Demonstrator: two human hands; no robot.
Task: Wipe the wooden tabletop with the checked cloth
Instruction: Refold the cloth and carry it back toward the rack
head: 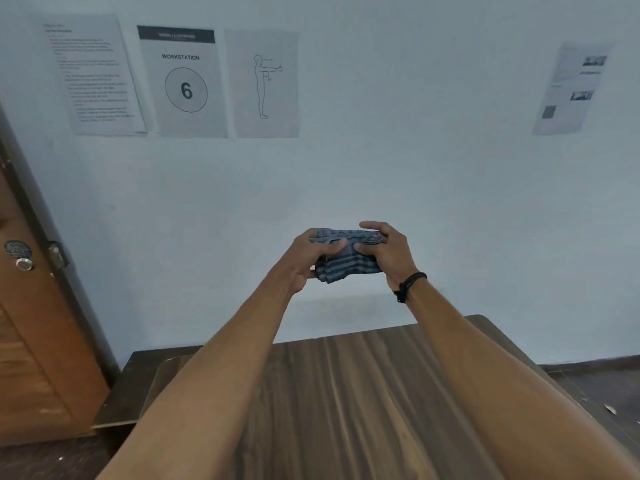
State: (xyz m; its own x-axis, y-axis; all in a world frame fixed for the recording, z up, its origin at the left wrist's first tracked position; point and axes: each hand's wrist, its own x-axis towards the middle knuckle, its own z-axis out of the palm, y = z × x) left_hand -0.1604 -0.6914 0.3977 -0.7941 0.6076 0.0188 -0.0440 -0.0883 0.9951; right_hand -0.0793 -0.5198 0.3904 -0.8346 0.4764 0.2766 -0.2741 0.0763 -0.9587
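Observation:
A folded grey-blue checked cloth (346, 261) is held up in the air in front of the pale wall, well above the table's far edge. My left hand (304, 261) grips its left side, thumb across the front. My right hand (388, 254), with a black band at the wrist, grips its right side, fingers curled over the top. Both arms stretch forward over the dark wooden tabletop (346, 403), which fills the lower middle of the view. The cloth does not touch the wood.
A brown wooden door (31, 323) with a round lock stands at the left. Printed sheets (183, 81) hang on the wall, one more sheet (571, 88) at the right. Dark floor shows right of the table.

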